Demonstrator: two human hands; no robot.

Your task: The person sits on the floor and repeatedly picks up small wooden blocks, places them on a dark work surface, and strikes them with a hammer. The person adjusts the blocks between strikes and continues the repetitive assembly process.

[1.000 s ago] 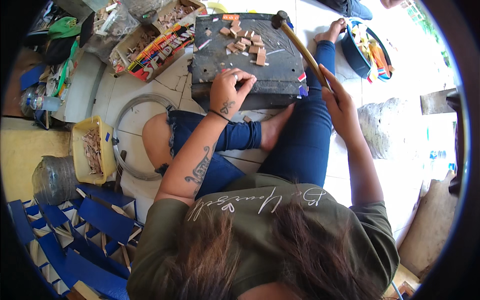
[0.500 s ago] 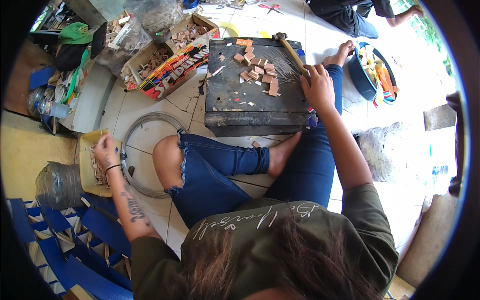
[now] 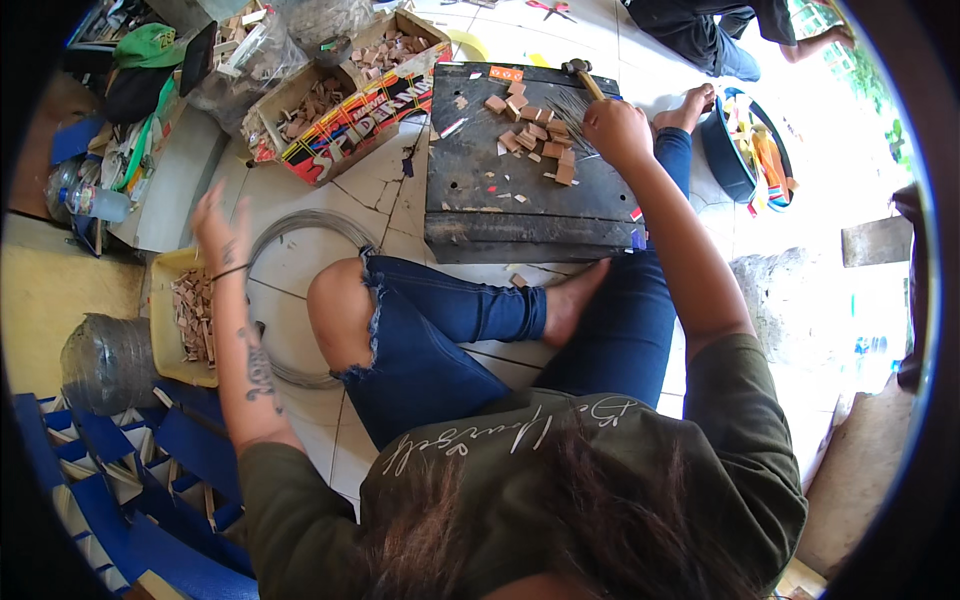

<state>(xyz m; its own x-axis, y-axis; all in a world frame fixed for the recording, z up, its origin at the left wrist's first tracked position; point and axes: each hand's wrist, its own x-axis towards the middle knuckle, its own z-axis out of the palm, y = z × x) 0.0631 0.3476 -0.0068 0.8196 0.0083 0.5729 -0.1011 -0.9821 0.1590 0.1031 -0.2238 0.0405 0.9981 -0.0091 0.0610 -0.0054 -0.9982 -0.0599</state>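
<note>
My left hand [image 3: 215,225] hovers open, fingers spread, just past the far end of a yellow tray [image 3: 165,300] filled with small wooden pieces [image 3: 192,312]. My right hand [image 3: 615,130] rests on a dark slab [image 3: 520,195] in front of my crossed legs, closed around the handle of a hammer [image 3: 578,72] whose head points away from me. Several small wooden blocks [image 3: 528,135] lie scattered on the slab to the left of that hand, with a bundle of thin metal pins [image 3: 568,108] right beside them.
A wire coil [image 3: 300,222] lies on the tiled floor between tray and slab. A cardboard box [image 3: 345,115] of wood bits sits far left, a dark blue basin [image 3: 735,150] far right. Another person [image 3: 715,30] sits at the top. Blue woven material [image 3: 120,470] and a clear jar [image 3: 105,360] are lower left.
My left hand left the slab, reached down to the yellow tray, and has now lifted off it with fingers spread. My right hand shifted with the hammer onto the slab's far right.
</note>
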